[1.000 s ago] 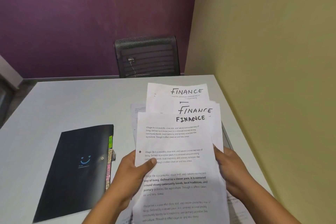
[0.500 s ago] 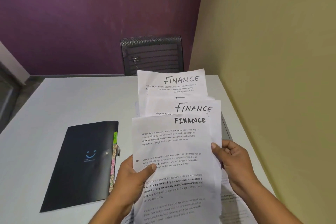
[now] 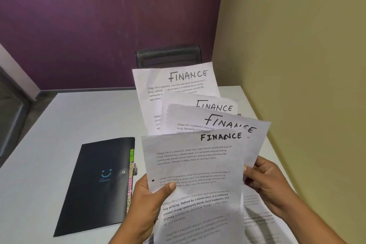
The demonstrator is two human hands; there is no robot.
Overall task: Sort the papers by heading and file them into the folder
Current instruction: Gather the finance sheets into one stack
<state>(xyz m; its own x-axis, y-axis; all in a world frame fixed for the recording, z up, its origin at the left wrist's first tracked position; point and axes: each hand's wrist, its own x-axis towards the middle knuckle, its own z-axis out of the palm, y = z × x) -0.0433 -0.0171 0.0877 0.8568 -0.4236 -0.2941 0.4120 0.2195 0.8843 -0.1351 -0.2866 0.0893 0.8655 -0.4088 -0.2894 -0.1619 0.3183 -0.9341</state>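
Four papers (image 3: 195,156), each headed FINANCE in marker, are fanning out in front of you, raised above the table (image 3: 59,134) so that every heading is showing, one behind the other. Your left hand (image 3: 147,202) is gripping the fan at its left edge, thumb pressing across the front sheet and fingers curling behind, while your right hand (image 3: 269,186) is pinching the fan's right edge. You are, I judge, finishing the sorting step for this heading and checking that the set matches before filing. The folder (image 3: 99,186) is lying shut on the table just left of your left hand, its coloured index tabs (image 3: 130,184) sticking out along its right edge; their lettering is too small to read with certainty. More printed pages (image 3: 257,216) are lying on the table under your right wrist, probably waiting for their own turn. The next move is calling for you to square the fan into one stack, free one hand, open the folder and find the matching section. Loose sheets slide easily, so one hand should be holding them firmly while the other is working the cover.
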